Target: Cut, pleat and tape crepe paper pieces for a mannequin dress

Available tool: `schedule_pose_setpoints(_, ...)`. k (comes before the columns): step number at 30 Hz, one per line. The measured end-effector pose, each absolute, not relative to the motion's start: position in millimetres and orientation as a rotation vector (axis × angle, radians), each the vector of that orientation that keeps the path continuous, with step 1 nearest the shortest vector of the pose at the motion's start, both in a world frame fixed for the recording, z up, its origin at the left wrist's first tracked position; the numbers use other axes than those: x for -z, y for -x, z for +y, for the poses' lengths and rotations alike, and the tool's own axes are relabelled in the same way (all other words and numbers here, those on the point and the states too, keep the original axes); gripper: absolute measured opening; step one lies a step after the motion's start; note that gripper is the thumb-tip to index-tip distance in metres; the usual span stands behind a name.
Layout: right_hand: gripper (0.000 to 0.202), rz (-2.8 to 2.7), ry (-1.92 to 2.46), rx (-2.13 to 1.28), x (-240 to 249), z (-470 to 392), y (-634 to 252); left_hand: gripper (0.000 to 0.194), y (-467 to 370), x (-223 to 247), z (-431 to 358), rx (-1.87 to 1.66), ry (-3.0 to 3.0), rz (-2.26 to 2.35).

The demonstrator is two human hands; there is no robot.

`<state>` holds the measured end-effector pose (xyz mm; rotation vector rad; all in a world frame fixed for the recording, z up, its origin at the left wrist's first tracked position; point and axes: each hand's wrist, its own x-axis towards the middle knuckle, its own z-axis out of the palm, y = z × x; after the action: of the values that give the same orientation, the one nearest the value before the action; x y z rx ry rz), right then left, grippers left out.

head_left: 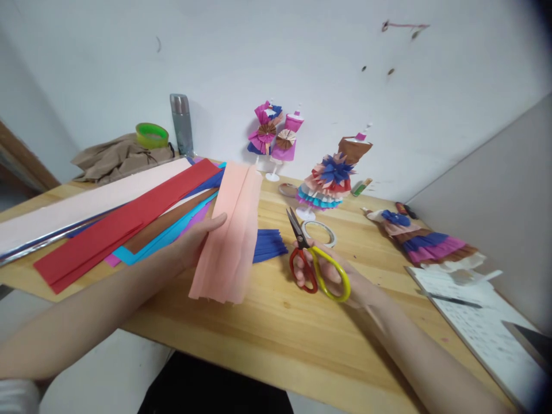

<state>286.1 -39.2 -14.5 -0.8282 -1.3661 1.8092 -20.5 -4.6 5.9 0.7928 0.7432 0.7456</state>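
Note:
A folded length of peach crepe paper (235, 230) hangs over the table in my left hand (199, 241); the thumb lies on top and the other fingers are hidden behind the paper. My right hand (330, 270) grips scissors (302, 241) with one red and one yellow handle. Their blades point up and away, slightly parted, and stay apart from the peach paper. Between the hands, pleated blue paper (269, 245) lies on the wood. Just beyond the scissors rests a roll of white tape (319, 233).
Folded crepe paper strips, a red one (129, 221) on top, spread across the left. Behind are a flask (181, 123), a green tape roll (152, 136) on brown cloth (121, 158), and dress forms (356, 150) in paper outfits. At right lie a paper dress (431, 241) and a notebook (470, 322) with a pen (455, 300).

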Motion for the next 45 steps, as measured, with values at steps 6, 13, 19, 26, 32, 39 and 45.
schedule_pose_setpoints(6,0.060,-1.415,0.750,-1.674,22.7,-42.3,-271.5,0.057,19.8,-0.6,-1.4,-0.659,-0.811,0.585)
schedule_pose_setpoints(13,0.039,-1.426,0.849,-1.379,26.6,-41.6,-259.7,0.048,14.3,10.0,-4.3,-0.586,-0.770,0.603)
schedule_pose_setpoints(19,0.046,-1.244,0.879,-1.353,23.4,-44.1,-233.7,0.049,3.9,7.0,-13.9,-0.519,-0.755,0.571)
schedule_pose_setpoints(26,0.049,-1.121,1.009,-1.340,14.8,-42.8,-208.2,0.040,-4.6,8.2,-22.7,-0.562,-0.829,0.489)
schedule_pose_setpoints(32,0.049,-1.078,1.045,-1.367,17.9,-38.8,-206.2,0.037,-7.5,6.1,-26.6,-0.519,-0.836,0.529)
schedule_pose_setpoints(39,0.047,-1.058,1.057,-1.428,14.8,-36.4,-220.0,0.044,-9.6,0.0,-27.3,-0.529,-0.793,0.652)
schedule_pose_setpoints(45,0.047,-1.043,1.072,-1.408,18.3,-34.7,-226.1,0.039,-11.2,3.4,-26.5,-0.576,-0.781,0.708)
